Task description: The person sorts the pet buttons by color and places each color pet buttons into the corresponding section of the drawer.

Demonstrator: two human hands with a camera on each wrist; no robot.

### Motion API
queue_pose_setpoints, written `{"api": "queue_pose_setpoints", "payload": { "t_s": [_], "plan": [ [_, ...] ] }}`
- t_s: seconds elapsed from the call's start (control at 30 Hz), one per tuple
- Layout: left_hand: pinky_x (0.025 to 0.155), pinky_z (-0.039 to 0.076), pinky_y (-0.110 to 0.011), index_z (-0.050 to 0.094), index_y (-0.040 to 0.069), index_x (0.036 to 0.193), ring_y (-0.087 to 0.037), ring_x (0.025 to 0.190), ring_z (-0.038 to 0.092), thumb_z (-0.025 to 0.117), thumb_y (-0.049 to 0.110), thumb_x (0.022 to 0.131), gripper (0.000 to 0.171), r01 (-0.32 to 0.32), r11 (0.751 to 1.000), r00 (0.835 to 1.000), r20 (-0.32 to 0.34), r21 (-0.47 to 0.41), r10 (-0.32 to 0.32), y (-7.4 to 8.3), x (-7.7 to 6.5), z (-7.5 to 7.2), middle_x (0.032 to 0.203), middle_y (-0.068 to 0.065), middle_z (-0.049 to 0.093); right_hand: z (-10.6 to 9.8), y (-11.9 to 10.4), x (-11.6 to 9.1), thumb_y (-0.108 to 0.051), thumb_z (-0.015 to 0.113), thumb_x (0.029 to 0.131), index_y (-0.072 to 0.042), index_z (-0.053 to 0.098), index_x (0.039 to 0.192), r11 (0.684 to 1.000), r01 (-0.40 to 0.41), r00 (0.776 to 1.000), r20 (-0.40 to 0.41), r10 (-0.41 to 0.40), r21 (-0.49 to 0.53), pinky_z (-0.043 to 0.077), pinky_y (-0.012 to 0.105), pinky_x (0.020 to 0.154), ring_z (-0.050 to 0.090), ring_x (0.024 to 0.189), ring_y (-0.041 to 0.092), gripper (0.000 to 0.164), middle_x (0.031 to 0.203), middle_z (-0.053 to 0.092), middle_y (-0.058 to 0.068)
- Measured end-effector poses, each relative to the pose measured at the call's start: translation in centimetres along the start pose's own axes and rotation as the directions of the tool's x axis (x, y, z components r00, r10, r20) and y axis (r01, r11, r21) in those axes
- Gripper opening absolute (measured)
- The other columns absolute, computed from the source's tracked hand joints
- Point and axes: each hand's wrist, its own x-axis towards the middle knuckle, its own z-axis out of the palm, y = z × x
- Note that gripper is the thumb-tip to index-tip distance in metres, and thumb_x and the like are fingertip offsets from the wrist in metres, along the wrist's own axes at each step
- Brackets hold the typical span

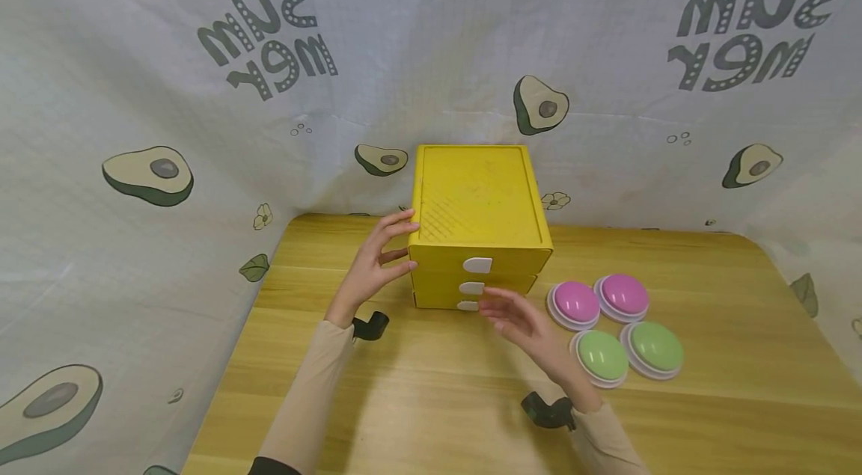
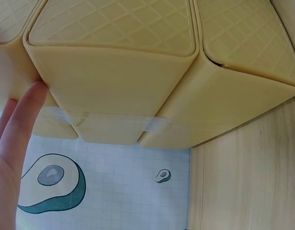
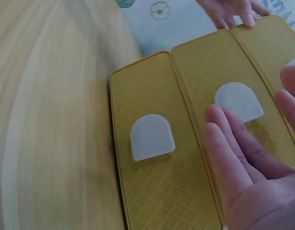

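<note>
A yellow three-drawer box point(image 1: 481, 198) stands on the table with its drawers closed; each drawer front carries a white tab handle point(image 1: 477, 265). My left hand point(image 1: 373, 258) rests its fingers on the box's left side near the top front corner. In the left wrist view its fingers point(image 2: 23, 120) touch the smooth side wall. My right hand point(image 1: 521, 322) is in front of the lower drawers, fingers extended toward the handles. From the right wrist, the fingertips point(image 3: 215, 127) overlap the edge of the middle handle point(image 3: 239, 102), while the bottom handle point(image 3: 152, 137) shows fully.
To the right of the box sit two pink dome buttons point(image 1: 577, 301) and two green dome buttons point(image 1: 602, 355) on white bases, close to my right forearm. A white curtain point(image 1: 471, 34) with avocado prints hangs behind the wooden table point(image 1: 431, 393).
</note>
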Motion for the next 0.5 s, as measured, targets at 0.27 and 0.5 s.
{"api": "queue_pose_setpoints", "payload": {
  "t_s": [0.27, 0.5],
  "plan": [
    [0.090, 0.046, -0.055, 0.048, -0.008, 0.127, -0.037, 0.126, 0.042, 0.065, -0.016, 0.082, 0.049, -0.016, 1.000, 1.000, -0.004, -0.003, 0.016, -0.06, -0.07, 0.09, 0.147, -0.021, 0.032, 0.26, 0.79, 0.20, 0.015, 0.047, 0.093, 0.014, 0.036, 0.136, 1.000, 0.002, 1.000, 0.015, -0.002, 0.028, 0.047, 0.030, 0.093, 0.056, 0.115, 0.027, 0.045, 0.122, 0.046, 0.042],
    [0.089, 0.047, -0.054, 0.047, -0.008, 0.127, -0.039, 0.126, 0.042, 0.065, -0.017, 0.081, 0.049, -0.028, 1.000, 1.000, -0.003, 0.005, 0.028, -0.02, -0.12, 0.17, 0.147, -0.022, 0.031, 0.46, 1.01, 0.88, 0.013, 0.048, 0.093, 0.013, 0.036, 0.137, 0.999, -0.022, 1.000, 0.010, 0.022, 0.025, 0.047, 0.030, 0.093, 0.053, 0.114, 0.040, 0.046, 0.122, 0.042, 0.046]
  ]
}}
